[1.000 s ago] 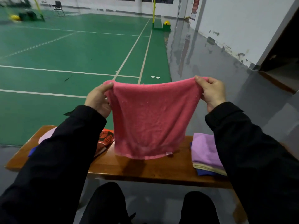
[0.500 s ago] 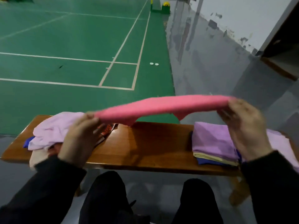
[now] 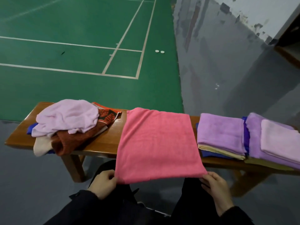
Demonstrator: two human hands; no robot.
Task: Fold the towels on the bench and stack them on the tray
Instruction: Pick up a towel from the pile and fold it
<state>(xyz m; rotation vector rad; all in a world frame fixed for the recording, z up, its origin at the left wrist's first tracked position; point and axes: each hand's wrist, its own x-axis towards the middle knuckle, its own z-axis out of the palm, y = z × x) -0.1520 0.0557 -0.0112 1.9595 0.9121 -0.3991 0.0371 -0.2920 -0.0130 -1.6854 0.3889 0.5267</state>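
A pink towel (image 3: 158, 143) lies spread flat across the middle of the wooden bench (image 3: 110, 140), its near edge hanging past the front. My left hand (image 3: 103, 184) pinches the near left corner and my right hand (image 3: 215, 187) pinches the near right corner. Left on the bench sits a loose heap of unfolded towels (image 3: 68, 125): pale lilac on top, rust-brown, cream and blue beneath. To the right rest two stacks of folded towels, one purple over yellow and blue (image 3: 220, 135), one lilac and purple (image 3: 276, 140). The tray is hidden or not visible.
Beyond the bench lies a green court floor (image 3: 81, 46) with white lines, and a grey floor to the right (image 3: 219, 70). Two small white discs (image 3: 159, 51) lie on the court. My dark-clad knees are under the bench's front edge.
The pink towel was held up in the air by its top corners; it has been swung down and laid flat on the bench. Both hands came down and toward me.
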